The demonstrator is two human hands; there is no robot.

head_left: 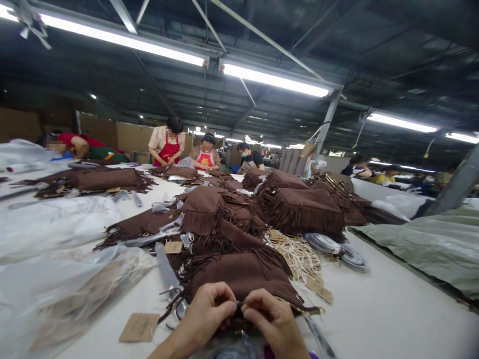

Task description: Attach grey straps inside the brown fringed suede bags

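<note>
Strip of gold metal [284, 301] sits at 6 o'clock, low in my view, and runs from my fingers toward 3 o'clock. My left hand [209, 311] and my right hand [271, 319] are both clenched, each pinching the strip close to the other, though my fingers hide the exact grip. Just past my hands, at 12 o'clock, a brown suede bag [239, 274] with long fringe lies on a white table [377, 314], touching the strip. More fringed bags are heaped beyond it, and the biggest pile [303, 212] stands at 1 o'clock. A paper tag [139, 326] lies at 8 o'clock, and another [319, 289] lies at 2 o'clock, near a bundle of cream cord [297, 257] and rolls of silver ribbon [333, 252]. Clear plastic sheeting [48, 294] spreads at 9 o'clock. A grey-green sack [422, 244] rests at 3 o'clock. At the far end, around 12 o'clock, a person in a red apron [167, 144] stands beside a seated person [205, 157], also in a red apron.
</note>
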